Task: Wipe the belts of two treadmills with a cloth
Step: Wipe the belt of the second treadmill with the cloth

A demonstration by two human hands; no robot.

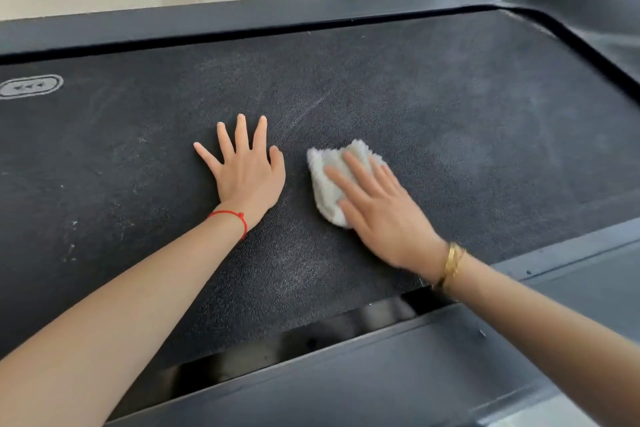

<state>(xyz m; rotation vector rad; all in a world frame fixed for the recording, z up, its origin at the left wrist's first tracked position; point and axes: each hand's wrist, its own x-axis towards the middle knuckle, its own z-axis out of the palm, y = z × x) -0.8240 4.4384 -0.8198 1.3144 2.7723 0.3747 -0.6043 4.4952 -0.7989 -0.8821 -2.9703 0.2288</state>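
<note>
Nearest, at five o'clock, the right hand (377, 208) lies flat, fingers spread, palm pressing a crumpled white cloth (332, 180) onto the belt (450, 107); it pins the cloth rather than clutching it. At nine o'clock from it, just beside, the left hand (246, 166) rests open and empty on the belt. The belt's long axis runs from nine to three o'clock. Dusty streaks show towards twelve and nine, so the next stroke probably goes there, though blur makes this uncertain. The far side rail (242, 21) borders the belt.

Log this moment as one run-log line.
right hand flat on white cloth | left hand flat on belt | wiping underway
</note>
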